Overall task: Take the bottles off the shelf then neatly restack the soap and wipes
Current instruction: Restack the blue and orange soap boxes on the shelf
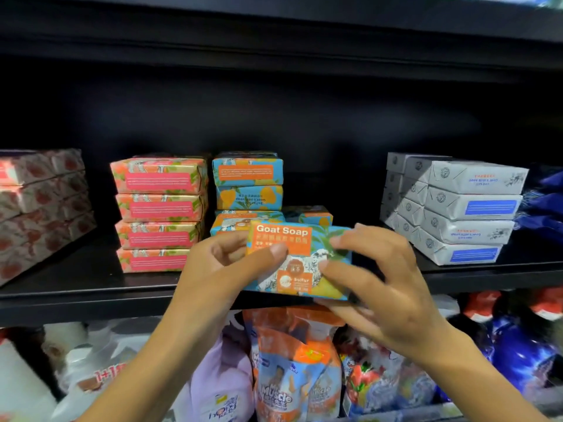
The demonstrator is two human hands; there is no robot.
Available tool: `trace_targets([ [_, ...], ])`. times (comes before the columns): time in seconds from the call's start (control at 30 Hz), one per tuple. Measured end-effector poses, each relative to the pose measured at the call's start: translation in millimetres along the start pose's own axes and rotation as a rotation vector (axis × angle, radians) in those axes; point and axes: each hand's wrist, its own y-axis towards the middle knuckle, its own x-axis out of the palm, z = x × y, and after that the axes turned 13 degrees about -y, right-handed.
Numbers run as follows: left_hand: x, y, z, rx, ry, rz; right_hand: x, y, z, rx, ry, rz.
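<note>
Left hand (pixel 225 266) and right hand (pixel 374 287) both grip blue-orange Goat Soap bar (pixel 300 278), thumbs on front. Matching stack (pixel 248 184) just behind hands; pink stack (pixel 158 208) left, white stack (pixel 466 208) right.

Both forearms rise from the lower corners and meet at centre. The left hand (pixel 222 269) curls, thumb pressed across the front of the soap box (pixel 292 239), fingers tucked behind it. The right hand (pixel 377 287) pinches the box's other end, thumb in front, fingers spread.
</note>
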Motion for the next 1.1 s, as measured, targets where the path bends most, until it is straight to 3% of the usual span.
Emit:
trace_targets([
  [0.17, -1, -7, 0, 0.262, 0.18, -0.003, -7, 14, -6, 0.43, 0.325, -0.25],
  [0.3, -3, -6, -5, 0.372, 0.238, -0.048, -5, 24, -8, 0.425, 0.341, -0.278],
  [0.43, -7, -5, -6, 0.389, 0.343, -0.067, -4, 23, -11, 0.379, 0.245, -0.169],
  [0.67, -6, -5, 2, 0.076, 0.242, -0.019, 6, 11, -16, 0.184, 0.018, 0.037],
  [0.83, -8, -4, 3, -0.136, 0.064, -0.132, 9, 8, -20, 0.105, -0.005, 0.11],
  [0.93, -9, -5, 2, -0.108, -0.025, -0.083, 10, 5, -16, 0.146, -0.003, 0.017],
  [1.0, -7, -6, 2, -0.026, 0.014, -0.03, 8, 5, -11, 0.239, 0.043, -0.153],
  [1.1, -3, -9, 3, 0.115, 0.143, 0.033, 1, 9, -9, 0.462, 0.355, -0.401],
])
